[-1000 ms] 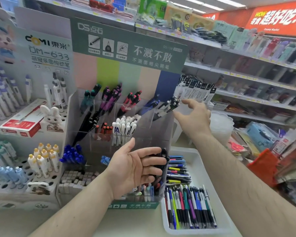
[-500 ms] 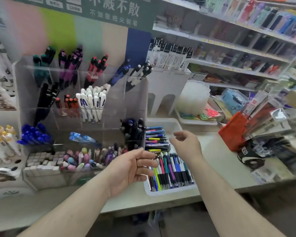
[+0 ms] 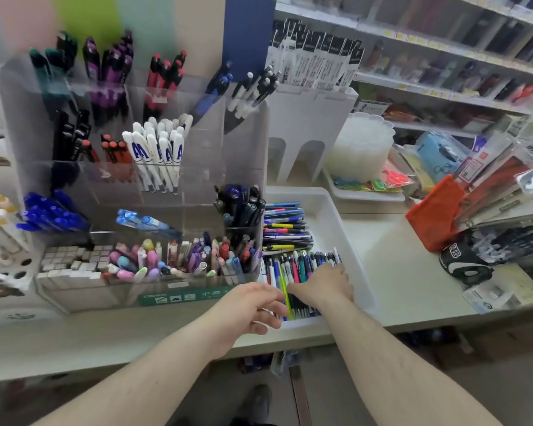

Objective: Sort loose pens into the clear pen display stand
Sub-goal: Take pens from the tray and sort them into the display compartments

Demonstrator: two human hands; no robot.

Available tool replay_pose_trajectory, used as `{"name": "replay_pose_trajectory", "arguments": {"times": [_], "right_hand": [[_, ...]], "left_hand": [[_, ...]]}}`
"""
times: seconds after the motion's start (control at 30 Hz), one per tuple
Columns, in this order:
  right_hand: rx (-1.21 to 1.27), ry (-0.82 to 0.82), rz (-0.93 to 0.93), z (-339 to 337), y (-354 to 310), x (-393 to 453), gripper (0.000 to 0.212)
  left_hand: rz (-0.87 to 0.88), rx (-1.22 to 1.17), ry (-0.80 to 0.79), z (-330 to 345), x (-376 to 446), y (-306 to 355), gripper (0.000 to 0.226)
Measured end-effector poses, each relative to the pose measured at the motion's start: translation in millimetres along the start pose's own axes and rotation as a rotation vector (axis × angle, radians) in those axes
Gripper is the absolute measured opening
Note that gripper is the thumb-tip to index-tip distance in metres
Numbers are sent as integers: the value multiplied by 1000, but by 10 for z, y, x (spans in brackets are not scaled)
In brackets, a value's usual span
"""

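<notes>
loose pens (image 3: 293, 241) in tray (image 3: 348, 241) under flat right hand (image 3: 323, 285); left hand (image 3: 246, 309) loosely curled, empty

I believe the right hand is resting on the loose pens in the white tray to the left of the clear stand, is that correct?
Not quite: the head view shows the white tray to the right of the clear stand, not the left. The right hand does rest on the loose pens in it.

Head camera looks down, close, over counter (image 3: 413, 272) toward shelves (image 3: 443, 84).
</notes>
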State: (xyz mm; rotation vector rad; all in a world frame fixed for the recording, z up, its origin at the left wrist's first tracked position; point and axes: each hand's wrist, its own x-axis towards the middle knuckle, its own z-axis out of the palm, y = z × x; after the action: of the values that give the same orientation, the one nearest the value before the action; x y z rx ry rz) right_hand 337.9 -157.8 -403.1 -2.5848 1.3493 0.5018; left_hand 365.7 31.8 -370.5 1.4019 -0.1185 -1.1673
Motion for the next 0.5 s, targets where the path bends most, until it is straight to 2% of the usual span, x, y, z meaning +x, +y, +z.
{"name": "replay_pose_trajectory", "arguments": {"times": [0.1,0.27,0.5], "right_hand": [[-36,-45,31,75,-116,50,113],[-9,-31,34,90,-150,122,90],[-141,-108,79,71,-247,99,114]], "left_hand": [[-8,5,4,-3,35,-32,20],[-66,-24,-31,2,163,-79,22],[-129,-36,-32,35,297,-115,27]]}}
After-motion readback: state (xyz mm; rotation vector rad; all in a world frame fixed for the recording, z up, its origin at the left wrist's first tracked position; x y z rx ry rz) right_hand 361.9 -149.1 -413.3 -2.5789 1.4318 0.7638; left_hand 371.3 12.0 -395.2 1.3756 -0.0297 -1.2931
